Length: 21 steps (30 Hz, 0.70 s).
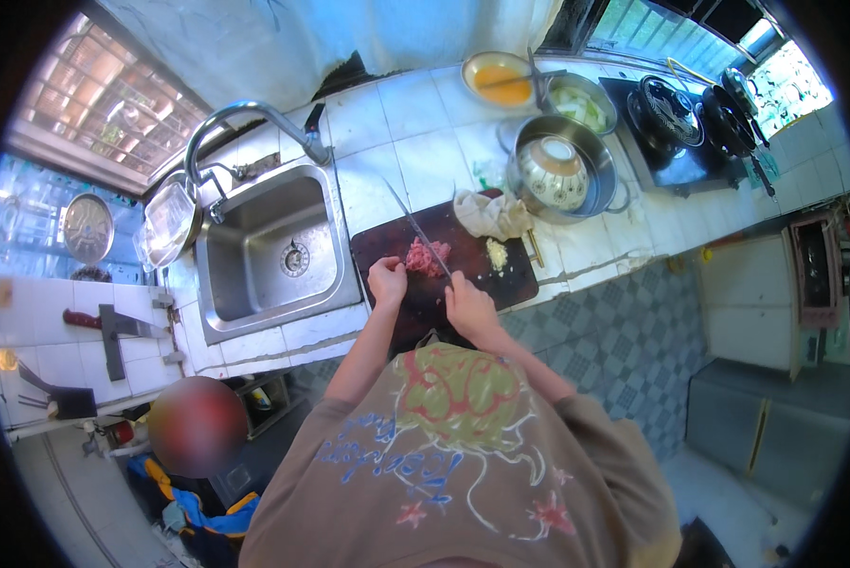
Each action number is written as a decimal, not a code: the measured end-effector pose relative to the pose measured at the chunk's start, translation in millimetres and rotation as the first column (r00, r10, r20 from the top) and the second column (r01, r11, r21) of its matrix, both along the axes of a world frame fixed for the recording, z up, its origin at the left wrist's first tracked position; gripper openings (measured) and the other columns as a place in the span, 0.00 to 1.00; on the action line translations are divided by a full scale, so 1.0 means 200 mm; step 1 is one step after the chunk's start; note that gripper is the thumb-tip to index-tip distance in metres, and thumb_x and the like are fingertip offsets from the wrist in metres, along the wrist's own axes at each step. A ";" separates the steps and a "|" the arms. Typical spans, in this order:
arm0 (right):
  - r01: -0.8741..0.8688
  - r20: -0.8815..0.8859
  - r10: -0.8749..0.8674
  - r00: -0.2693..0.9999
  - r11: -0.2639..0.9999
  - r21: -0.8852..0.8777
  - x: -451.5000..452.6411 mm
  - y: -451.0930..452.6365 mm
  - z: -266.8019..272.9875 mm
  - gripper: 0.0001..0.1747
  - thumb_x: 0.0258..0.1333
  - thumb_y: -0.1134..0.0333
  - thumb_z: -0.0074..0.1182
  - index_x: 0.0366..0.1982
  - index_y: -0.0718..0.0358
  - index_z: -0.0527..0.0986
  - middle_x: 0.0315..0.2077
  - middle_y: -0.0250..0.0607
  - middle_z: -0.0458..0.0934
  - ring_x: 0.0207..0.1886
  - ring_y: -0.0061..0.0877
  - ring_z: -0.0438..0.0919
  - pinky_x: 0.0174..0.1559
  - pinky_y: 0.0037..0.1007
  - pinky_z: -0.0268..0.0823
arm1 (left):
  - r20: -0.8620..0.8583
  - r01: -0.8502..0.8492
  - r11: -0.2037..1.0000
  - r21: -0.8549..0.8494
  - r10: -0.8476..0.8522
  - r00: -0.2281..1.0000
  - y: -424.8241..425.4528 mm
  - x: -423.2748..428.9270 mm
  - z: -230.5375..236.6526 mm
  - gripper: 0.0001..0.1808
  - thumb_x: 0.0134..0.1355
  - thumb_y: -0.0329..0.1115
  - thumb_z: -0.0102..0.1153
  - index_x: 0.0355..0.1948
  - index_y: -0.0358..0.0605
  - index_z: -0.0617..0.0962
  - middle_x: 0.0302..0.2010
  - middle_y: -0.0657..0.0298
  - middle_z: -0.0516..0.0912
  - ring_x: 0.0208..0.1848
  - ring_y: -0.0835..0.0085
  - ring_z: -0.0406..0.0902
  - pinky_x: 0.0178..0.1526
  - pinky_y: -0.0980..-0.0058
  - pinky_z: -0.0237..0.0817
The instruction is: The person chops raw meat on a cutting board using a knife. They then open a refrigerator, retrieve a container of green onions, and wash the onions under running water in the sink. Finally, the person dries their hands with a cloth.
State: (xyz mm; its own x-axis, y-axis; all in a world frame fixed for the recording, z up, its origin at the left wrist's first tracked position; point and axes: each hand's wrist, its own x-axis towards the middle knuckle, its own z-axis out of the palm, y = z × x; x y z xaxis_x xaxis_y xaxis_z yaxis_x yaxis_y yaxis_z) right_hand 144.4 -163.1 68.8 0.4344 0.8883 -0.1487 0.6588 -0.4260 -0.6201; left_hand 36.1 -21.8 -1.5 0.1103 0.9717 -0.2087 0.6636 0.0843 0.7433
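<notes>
A dark cutting board [425,302] lies on the tiled counter before me. On it sits a small heap of chopped raw meat [425,259]. My right hand [469,304] grips a kitchen knife [414,224], whose long blade crosses the heap and points away to the upper left. Curled fingers of my left hand [387,281] rest at the heap's left edge; whether they pinch any meat is hidden. Minced garlic [496,255] forms a pale pile on the board's right side. Behind it a crumpled cloth [491,215] lies over the board's far edge.
Left of the board is a steel sink [254,284] with a curved faucet [243,106]. To the right stand a steel pot [604,167] holding an upturned bowl [554,174], a bowl of beaten egg [499,77], a bowl of cut vegetables [579,106] and a cooktop [652,167].
</notes>
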 end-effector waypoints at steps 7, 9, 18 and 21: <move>-0.048 -0.009 0.048 0.999 0.993 -0.110 0.01 0.00 -0.05 0.12 0.56 0.62 0.43 0.38 0.62 0.62 0.26 0.54 0.77 0.29 0.53 0.76 0.32 0.51 0.67 | -0.022 -0.046 0.997 -0.063 0.044 0.999 0.02 -0.03 0.00 0.09 0.49 0.34 0.57 0.29 0.42 0.83 0.29 0.54 0.83 0.35 0.61 0.81 0.43 0.68 0.70; -0.012 0.013 0.012 1.000 1.000 -0.022 -0.03 -0.01 0.00 0.12 0.56 0.63 0.44 0.38 0.62 0.62 0.25 0.55 0.77 0.30 0.53 0.76 0.32 0.50 0.68 | -0.004 -0.076 0.989 -0.128 0.076 0.997 0.01 -0.04 0.01 0.09 0.49 0.34 0.57 0.29 0.43 0.83 0.29 0.54 0.83 0.35 0.61 0.81 0.43 0.67 0.70; 0.033 0.047 -0.031 0.998 0.999 -0.034 0.01 -0.02 -0.01 0.12 0.56 0.63 0.43 0.37 0.62 0.62 0.26 0.55 0.76 0.30 0.52 0.76 0.34 0.51 0.68 | -0.069 -0.071 0.997 -0.035 0.069 0.995 0.00 -0.06 -0.01 0.09 0.47 0.35 0.58 0.27 0.44 0.84 0.29 0.53 0.83 0.34 0.59 0.81 0.42 0.66 0.70; 0.039 0.046 -0.032 0.998 0.990 -0.139 0.04 -0.03 -0.04 0.11 0.57 0.62 0.43 0.36 0.62 0.61 0.27 0.56 0.76 0.30 0.53 0.76 0.34 0.51 0.67 | -0.029 -0.057 0.993 -0.100 0.055 0.998 0.03 -0.05 -0.08 0.09 0.47 0.36 0.59 0.28 0.44 0.84 0.29 0.53 0.83 0.35 0.59 0.81 0.42 0.66 0.70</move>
